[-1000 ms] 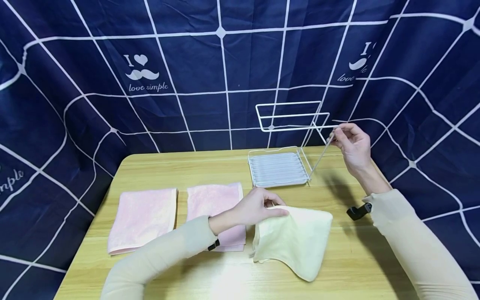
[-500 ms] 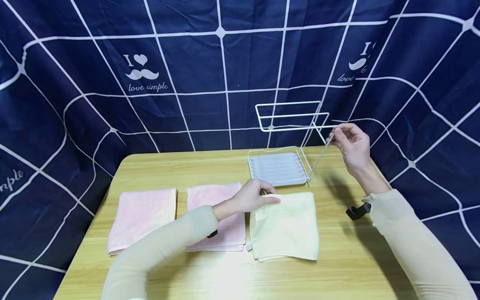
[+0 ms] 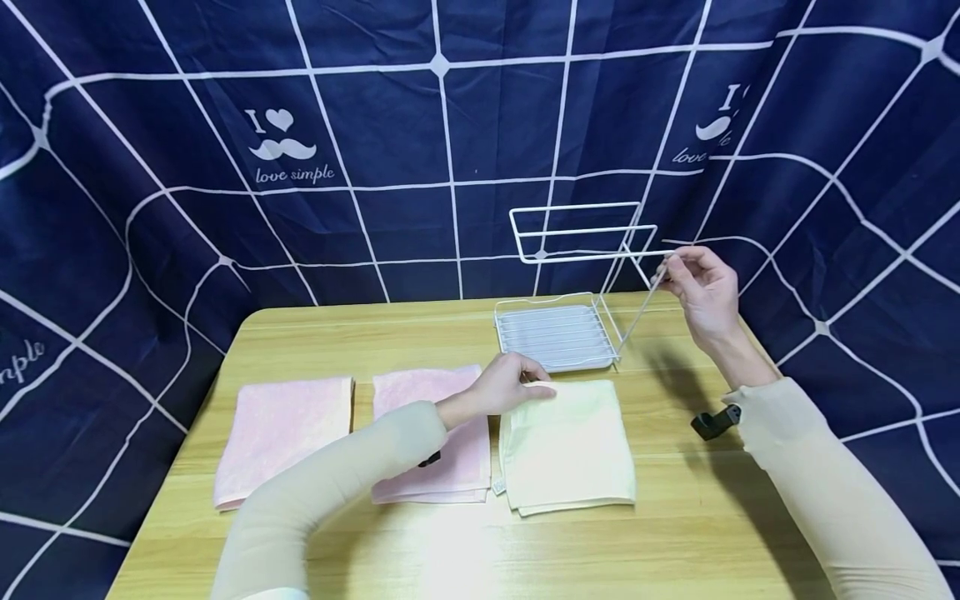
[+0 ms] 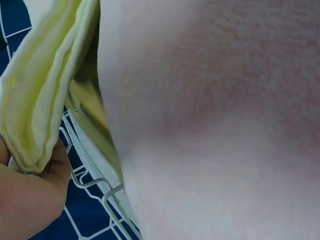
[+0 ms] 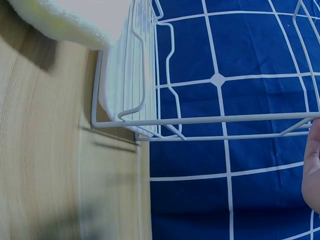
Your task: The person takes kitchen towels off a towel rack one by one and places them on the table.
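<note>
My left hand (image 3: 513, 383) pinches the upper left corner of a folded pale yellow towel (image 3: 570, 450). In the left wrist view the layered folds of the yellow towel (image 4: 40, 85) sit between thumb and fingers (image 4: 30, 200). At the right, my right hand (image 3: 703, 292) grips an upper corner of a white wire rack (image 3: 585, 258). The rack's lower shelf, with a pale tray (image 3: 557, 337) in it, stands at the back of the table, just behind the yellow towel. In the right wrist view, one long rack bar (image 5: 225, 119) runs to the fingers at the right edge.
Two folded pink towels lie to the left: one pink towel (image 3: 288, 433) at far left, the other pink towel (image 3: 420, 392) partly under the left forearm. A dark blue checked curtain (image 3: 390, 150) surrounds the wooden table (image 3: 420, 558) at back and sides.
The yellow towel has swung from a lifted, tilted pose to a flatter, squarer one, shifting left and back with my left hand. My right hand and the rack have stayed in place.
</note>
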The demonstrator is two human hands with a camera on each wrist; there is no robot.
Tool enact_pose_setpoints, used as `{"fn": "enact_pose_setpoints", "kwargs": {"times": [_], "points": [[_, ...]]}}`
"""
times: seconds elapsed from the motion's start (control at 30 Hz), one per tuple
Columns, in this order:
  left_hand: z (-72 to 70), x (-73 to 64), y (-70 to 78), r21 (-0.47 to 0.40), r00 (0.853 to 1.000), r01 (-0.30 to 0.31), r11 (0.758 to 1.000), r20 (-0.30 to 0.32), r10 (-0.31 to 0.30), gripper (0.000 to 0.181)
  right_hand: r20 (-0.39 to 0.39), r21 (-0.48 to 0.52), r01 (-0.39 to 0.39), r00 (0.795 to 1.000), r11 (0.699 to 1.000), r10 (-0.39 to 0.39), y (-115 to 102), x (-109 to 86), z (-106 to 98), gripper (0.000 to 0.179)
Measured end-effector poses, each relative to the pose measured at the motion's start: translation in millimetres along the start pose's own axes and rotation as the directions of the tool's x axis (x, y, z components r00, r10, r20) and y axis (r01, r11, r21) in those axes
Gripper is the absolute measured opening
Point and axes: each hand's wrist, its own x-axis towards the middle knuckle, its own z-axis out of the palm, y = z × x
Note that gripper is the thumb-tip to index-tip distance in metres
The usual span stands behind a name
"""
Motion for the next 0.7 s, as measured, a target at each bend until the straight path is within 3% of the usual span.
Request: {"fn": "enact_pose_setpoints", "kwargs": {"times": [0.33,0.7], "points": [[2.9,7.5,-4.9,0.014,1.0,0.028,1.0,-0.013,-0.028,0.016,-0.001,0.003,0.006,1.0,1.0,-0.006,0.4,0.5,0.5,0.015],[0.9,8.0,-5.7,0.092,0.999,0.031,0.995,-0.014,-0.03,0.018,0.008,0.0,0.009,1.0,1.0,-0.009,0.3,0.2,1.2,0.015]]}}
